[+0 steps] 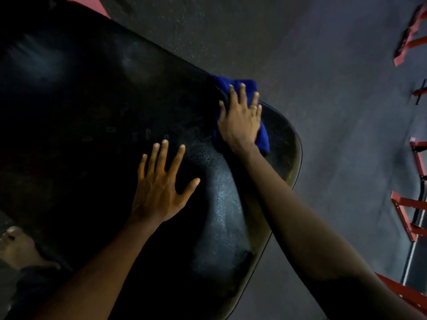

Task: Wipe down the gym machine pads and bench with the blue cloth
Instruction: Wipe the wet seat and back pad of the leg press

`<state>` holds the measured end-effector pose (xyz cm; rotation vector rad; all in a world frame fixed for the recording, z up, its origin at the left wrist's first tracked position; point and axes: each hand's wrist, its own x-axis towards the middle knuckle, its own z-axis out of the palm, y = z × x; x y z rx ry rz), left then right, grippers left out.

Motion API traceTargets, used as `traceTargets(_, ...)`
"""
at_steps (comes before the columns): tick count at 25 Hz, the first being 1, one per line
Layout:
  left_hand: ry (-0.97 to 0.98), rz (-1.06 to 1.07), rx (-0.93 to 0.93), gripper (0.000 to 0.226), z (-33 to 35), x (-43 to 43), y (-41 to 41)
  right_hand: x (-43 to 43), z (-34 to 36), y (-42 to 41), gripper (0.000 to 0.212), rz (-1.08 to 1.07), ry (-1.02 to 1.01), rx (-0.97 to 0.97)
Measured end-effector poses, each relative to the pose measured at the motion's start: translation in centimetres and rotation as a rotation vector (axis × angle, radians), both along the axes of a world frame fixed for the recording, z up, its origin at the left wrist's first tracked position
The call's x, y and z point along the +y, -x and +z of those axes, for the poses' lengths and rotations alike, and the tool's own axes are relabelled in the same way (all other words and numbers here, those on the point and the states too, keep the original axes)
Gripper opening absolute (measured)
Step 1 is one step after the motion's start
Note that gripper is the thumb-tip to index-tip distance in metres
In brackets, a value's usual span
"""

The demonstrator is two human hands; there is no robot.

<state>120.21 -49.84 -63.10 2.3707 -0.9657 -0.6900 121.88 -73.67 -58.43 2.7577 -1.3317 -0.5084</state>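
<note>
A large black padded bench (92,112) fills the left and middle of the view, with a second black pad (286,144) meeting it at a seam on the right. My right hand (240,118) lies flat with straight fingers on the blue cloth (263,139), pressing it onto the seam between the two pads. The cloth is bunched and sticks out past my fingertips and beside my wrist. My left hand (161,185) rests flat on the bench, fingers spread, holding nothing. A wet sheen shows on the pad between my arms.
Dark rubber gym floor (335,77) lies to the right and beyond the bench. Red metal frames (409,204) of other equipment line the right edge. A bare foot (16,245) stands at the lower left beside the bench.
</note>
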Motion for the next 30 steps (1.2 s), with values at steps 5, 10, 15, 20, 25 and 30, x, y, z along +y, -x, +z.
traceTargets(5,-0.002,-0.006,-0.014,0.083,0.0,0.1,0.0,-0.5,1.6,2.2,0.057,0.177,-0.023,-0.010)
traceTargets(10,0.007,-0.001,-0.004,0.083,0.0,0.1,0.0,-2.3,7.0,9.8,0.056,-0.156,0.098,-0.079)
traceTargets(15,0.010,-0.001,0.021,0.081,0.1,0.3,-0.1,-0.5,1.1,-0.4,0.054,-0.190,0.105,-0.096)
traceTargets(20,0.094,0.037,0.096,0.075,-0.2,0.6,-0.6,3.6,-5.1,-9.3,0.056,0.124,-0.081,-0.034)
traceTargets(25,0.069,0.081,0.002,0.074,-3.1,4.8,-6.4,-1.6,1.4,0.2,0.061,0.022,0.056,-0.084)
traceTargets(30,-0.151,0.137,0.061,0.084,-7.3,11.1,-12.4,-1.1,1.5,1.2,0.057,-0.290,0.222,-0.094)
